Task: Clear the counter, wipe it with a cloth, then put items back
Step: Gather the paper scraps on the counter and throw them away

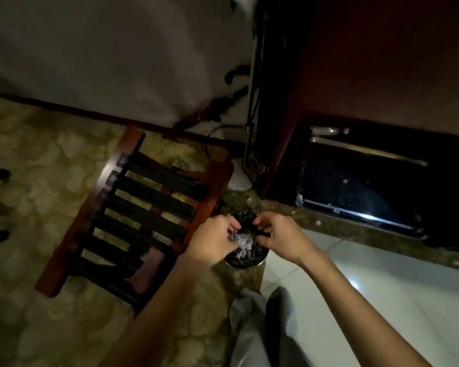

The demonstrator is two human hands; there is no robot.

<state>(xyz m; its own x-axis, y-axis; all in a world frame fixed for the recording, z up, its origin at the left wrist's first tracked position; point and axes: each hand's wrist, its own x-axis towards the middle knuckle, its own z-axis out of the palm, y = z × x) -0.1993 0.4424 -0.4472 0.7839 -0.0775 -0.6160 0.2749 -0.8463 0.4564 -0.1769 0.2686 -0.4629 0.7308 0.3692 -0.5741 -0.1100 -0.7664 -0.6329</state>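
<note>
Head view, dim and motion-blurred. Small waste bin [245,250] on the floor, lined with a black bag; pale crumpled scraps [243,243] sit inside it. Both hands work over the bin mouth. Left hand [214,238]: fingers curled, pinching something at the near-left rim, apparently the bag edge or scraps; cannot tell which. Right hand [278,235]: fingers curled and pinched on dark material at the right rim, most likely the liner. Judgement: hands are held low and opposed to drop debris in, or to gather the liner, as part of clearing.

Left of the bin stands a slatted wooden rack [141,215] on the patterned floor. Right of the bin, a dark glass-fronted appliance [361,186] sits in a low cabinet recess. Cables [252,123] hang behind the bin, running down to a white rounded object.

Not visible: the bench to be wiped, any cloth. Bin depth hidden by the hands. Grey trouser leg [252,337] cut off at the bottom edge.
</note>
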